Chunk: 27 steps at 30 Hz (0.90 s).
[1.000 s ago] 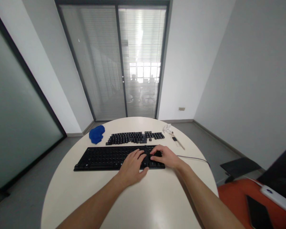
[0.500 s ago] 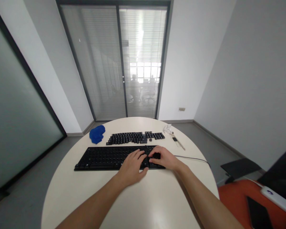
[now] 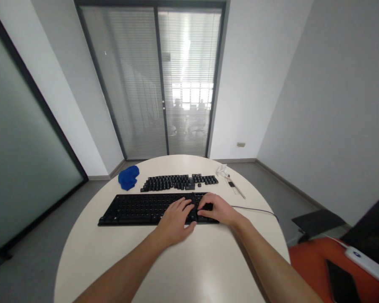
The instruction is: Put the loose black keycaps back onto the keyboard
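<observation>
A black keyboard base (image 3: 129, 209) lies across the table, its key positions bared of caps over most of the board. My left hand (image 3: 175, 221) rests flat on its right part, fingers spread and stretched out, thumb over the front edge. Over the number pad end, my right hand (image 3: 216, 208) is curled, thumb and index tips close together at the board. Whatever sits between those tips is too small and hidden to name. Behind the board, loose black keycaps (image 3: 166, 182) stand in rows, with a smaller group of keycaps (image 3: 210, 180) to their right.
A blue cloth (image 3: 128, 177) lies at the back left of the round white table (image 3: 189, 269). At the back right are crumpled white tissue (image 3: 222, 170) and a thin stick-like tool (image 3: 238, 188). A cable (image 3: 255, 208) runs off rightward. An orange chair (image 3: 312, 265) holds a phone (image 3: 342, 282).
</observation>
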Each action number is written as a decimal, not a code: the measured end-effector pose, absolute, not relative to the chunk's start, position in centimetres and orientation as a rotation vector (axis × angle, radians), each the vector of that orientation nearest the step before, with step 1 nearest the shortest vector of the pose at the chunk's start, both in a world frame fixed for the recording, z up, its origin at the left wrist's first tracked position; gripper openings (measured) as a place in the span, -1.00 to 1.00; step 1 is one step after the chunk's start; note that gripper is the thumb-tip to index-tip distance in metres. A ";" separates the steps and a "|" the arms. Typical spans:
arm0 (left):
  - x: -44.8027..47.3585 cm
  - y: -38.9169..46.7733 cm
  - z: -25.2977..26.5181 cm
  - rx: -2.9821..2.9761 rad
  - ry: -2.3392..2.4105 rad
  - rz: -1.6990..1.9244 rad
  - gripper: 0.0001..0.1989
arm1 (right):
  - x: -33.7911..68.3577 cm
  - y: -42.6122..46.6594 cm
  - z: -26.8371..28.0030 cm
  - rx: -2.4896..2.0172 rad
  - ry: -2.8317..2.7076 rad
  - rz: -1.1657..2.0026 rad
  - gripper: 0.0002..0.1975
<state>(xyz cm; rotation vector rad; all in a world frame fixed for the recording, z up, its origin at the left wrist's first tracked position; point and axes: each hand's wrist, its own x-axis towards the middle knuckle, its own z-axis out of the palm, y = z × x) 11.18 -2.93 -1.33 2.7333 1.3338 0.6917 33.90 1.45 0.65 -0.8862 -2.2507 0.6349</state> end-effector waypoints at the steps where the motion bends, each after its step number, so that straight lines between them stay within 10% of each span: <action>1: 11.2 -2.9 -1.3 2.732 1.337 0.688 -0.49 | 33.9 1.5 0.7 -0.877 -2.249 0.640 -0.85; 27: 11.4 -2.9 -0.7 2.733 1.111 0.871 -0.68 | 34.5 1.6 0.3 -1.023 -2.149 0.478 -0.82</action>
